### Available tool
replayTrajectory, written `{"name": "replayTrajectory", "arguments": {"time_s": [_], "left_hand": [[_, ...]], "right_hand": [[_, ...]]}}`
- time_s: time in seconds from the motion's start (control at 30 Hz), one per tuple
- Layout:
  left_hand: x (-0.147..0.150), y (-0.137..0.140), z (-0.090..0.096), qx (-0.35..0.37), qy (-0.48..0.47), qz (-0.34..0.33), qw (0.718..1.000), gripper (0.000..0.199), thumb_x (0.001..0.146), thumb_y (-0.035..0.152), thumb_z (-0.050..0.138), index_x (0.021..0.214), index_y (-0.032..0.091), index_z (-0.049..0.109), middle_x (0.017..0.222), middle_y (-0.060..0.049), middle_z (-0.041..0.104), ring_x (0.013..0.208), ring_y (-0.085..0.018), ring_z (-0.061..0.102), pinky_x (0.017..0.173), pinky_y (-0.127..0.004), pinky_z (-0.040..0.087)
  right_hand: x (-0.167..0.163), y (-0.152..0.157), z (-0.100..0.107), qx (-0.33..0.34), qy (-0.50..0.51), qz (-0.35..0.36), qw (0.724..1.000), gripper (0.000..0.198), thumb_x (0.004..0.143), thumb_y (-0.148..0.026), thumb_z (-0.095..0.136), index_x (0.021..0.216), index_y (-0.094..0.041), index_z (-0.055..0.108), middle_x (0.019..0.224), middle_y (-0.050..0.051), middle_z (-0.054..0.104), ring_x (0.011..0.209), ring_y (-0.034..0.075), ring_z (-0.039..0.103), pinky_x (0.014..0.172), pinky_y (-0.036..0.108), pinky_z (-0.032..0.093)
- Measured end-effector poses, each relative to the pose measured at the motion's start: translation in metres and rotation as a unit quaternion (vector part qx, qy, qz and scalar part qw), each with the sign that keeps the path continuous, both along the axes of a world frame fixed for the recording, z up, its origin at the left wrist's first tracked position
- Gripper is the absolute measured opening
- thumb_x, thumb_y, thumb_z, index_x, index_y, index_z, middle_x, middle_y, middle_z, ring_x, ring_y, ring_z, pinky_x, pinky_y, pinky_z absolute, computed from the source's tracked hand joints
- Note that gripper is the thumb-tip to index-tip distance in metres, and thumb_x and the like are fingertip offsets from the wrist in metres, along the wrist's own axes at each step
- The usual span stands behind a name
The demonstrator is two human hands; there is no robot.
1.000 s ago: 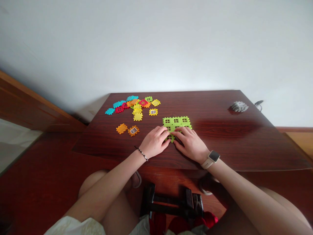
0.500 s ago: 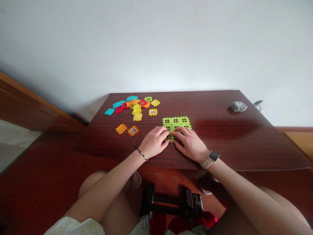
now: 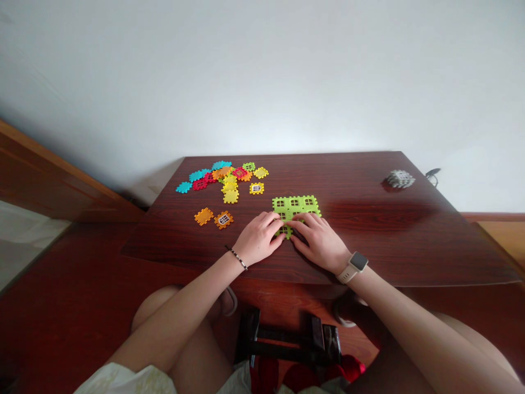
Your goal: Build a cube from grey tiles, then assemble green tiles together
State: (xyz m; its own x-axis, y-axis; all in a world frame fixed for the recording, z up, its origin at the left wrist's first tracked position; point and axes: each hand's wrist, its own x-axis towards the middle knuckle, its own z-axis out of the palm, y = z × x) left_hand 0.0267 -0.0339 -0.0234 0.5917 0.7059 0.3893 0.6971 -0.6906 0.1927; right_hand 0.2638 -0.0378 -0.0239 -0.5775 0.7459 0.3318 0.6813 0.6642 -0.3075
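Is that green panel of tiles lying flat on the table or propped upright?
Flat. The green panel lies flush on the table, with both the left hand and right hand pressing its near edge.

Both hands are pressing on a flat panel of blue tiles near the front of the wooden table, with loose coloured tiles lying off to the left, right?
Not quite: the head view shows the panel under the left hand and right hand is green, not blue. The rest holds.

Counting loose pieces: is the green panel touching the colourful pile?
No: the green panel lies apart from the pile, with bare table between them.
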Motion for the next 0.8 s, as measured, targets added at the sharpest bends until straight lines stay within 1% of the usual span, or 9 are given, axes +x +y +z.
{"name": "replayTrajectory", "arguments": {"time_s": [0.2, 0.33, 0.43, 0.5, 0.57, 0.63, 0.73, 0.8], "left_hand": [[0.0, 0.001, 0.0, -0.002, -0.002, -0.001, 1.0, 0.014, 0.105, 0.026, 0.063, 0.117, 0.02, 0.067, 0.122, -0.011, 0.067, 0.11, -0.027, 0.066, 0.1, -0.048, 0.061], [-0.001, 0.003, -0.001, -0.019, -0.02, 0.004, 1.0, 0.012, 0.105, 0.027, 0.063, 0.115, 0.021, 0.068, 0.12, -0.01, 0.068, 0.111, -0.026, 0.067, 0.099, -0.044, 0.062], [-0.006, 0.01, 0.001, -0.023, -0.031, 0.008, 0.999, 0.013, 0.107, 0.027, 0.061, 0.117, 0.021, 0.067, 0.119, -0.009, 0.07, 0.112, -0.025, 0.067, 0.099, -0.042, 0.061], [-0.014, 0.021, 0.003, -0.011, -0.034, 0.02, 0.999, 0.016, 0.107, 0.027, 0.06, 0.12, 0.02, 0.067, 0.121, -0.009, 0.071, 0.115, -0.025, 0.067, 0.103, -0.044, 0.06], [-0.029, 0.037, 0.004, 0.005, -0.042, 0.048, 0.998, 0.02, 0.108, 0.028, 0.058, 0.124, 0.02, 0.067, 0.126, -0.01, 0.071, 0.121, -0.026, 0.066, 0.11, -0.046, 0.057], [-0.048, 0.057, 0.002, 0.009, -0.044, 0.102, 0.994, 0.031, 0.108, 0.033, 0.057, 0.135, 0.019, 0.063, 0.14, -0.013, 0.068, 0.133, -0.029, 0.062, 0.119, -0.05, 0.051], [-0.08, 0.086, -0.006, -0.017, -0.016, 0.201, 0.979, 0.05, 0.109, 0.042, 0.052, 0.149, 0.012, 0.055, 0.158, -0.021, 0.056, 0.151, -0.034, 0.05, 0.129, -0.054, 0.04], [-0.096, 0.098, -0.013, -0.043, 0.013, 0.247, 0.968, 0.057, 0.11, 0.044, 0.049, 0.155, 0.01, 0.049, 0.167, -0.022, 0.047, 0.159, -0.034, 0.041, 0.132, -0.053, 0.035]], "right_hand": [[0.0, 0.0, 0.0, -0.001, 0.005, 0.001, 1.0, 0.038, 0.106, -0.028, 0.058, 0.143, -0.028, 0.065, 0.132, 0.013, 0.067, 0.121, 0.033, 0.062, 0.103, 0.053, 0.054], [0.0, 0.0, 0.0, -0.003, 0.004, 0.002, 1.0, 0.036, 0.106, -0.029, 0.059, 0.141, -0.026, 0.066, 0.132, 0.013, 0.067, 0.122, 0.033, 0.061, 0.104, 0.053, 0.054], [0.0, 0.0, 0.0, -0.001, -0.001, 0.002, 1.0, 0.034, 0.107, -0.029, 0.058, 0.139, -0.024, 0.066, 0.133, 0.014, 0.067, 0.122, 0.033, 0.061, 0.105, 0.053, 0.054], [0.0, -0.001, 0.0, 0.002, -0.004, 0.002, 1.0, 0.033, 0.108, -0.03, 0.057, 0.138, -0.022, 0.066, 0.133, 0.014, 0.067, 0.122, 0.033, 0.061, 0.105, 0.053, 0.054], [0.0, -0.001, 0.0, 0.005, -0.003, 0.002, 1.0, 0.033, 0.108, -0.03, 0.057, 0.138, -0.023, 0.066, 0.133, 0.014, 0.067, 0.122, 0.033, 0.061, 0.105, 0.053, 0.054], [0.0, -0.001, 0.0, 0.005, -0.001, 0.004, 1.0, 0.032, 0.108, -0.03, 0.057, 0.139, -0.025, 0.066, 0.134, 0.014, 0.068, 0.122, 0.032, 0.062, 0.105, 0.053, 0.054], [0.0, -0.001, 0.0, 0.004, -0.003, 0.007, 1.0, 0.033, 0.108, -0.03, 0.056, 0.14, -0.025, 0.066, 0.134, 0.014, 0.068, 0.123, 0.033, 0.062, 0.105, 0.054, 0.055], [0.001, -0.001, 0.0, 0.004, -0.003, 0.008, 1.0, 0.034, 0.108, -0.031, 0.056, 0.141, -0.025, 0.066, 0.135, 0.014, 0.068, 0.123, 0.033, 0.062, 0.104, 0.055, 0.055]]}}
